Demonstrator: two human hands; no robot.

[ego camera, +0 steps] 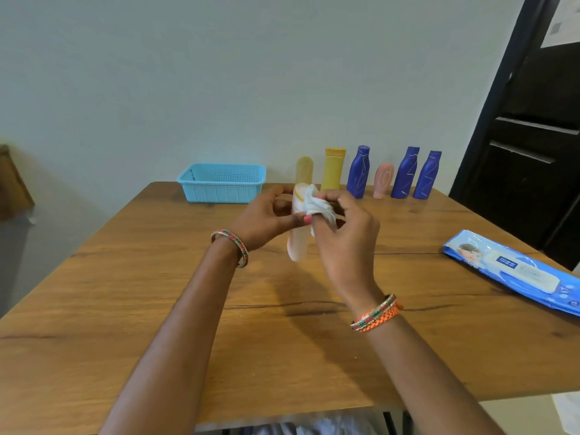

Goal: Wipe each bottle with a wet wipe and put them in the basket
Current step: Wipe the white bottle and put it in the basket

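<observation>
My left hand (266, 218) grips a pale white bottle (296, 243) held above the middle of the table. My right hand (345, 237) pinches a crumpled white wet wipe (317, 205) against the bottle's upper part. A light blue basket (221, 183) stands at the table's far edge, with nothing visible inside it. To its right, along the far edge, stand a beige bottle (304, 169), a yellow tube (333, 167), a blue bottle (358, 171), a pink bottle (383, 179) and two more blue bottles (405, 172) (427, 174).
A blue pack of wet wipes (514, 271) lies near the right edge of the wooden table (157, 293). A pale wall rises behind the table, and a dark door (539, 120) stands at the right.
</observation>
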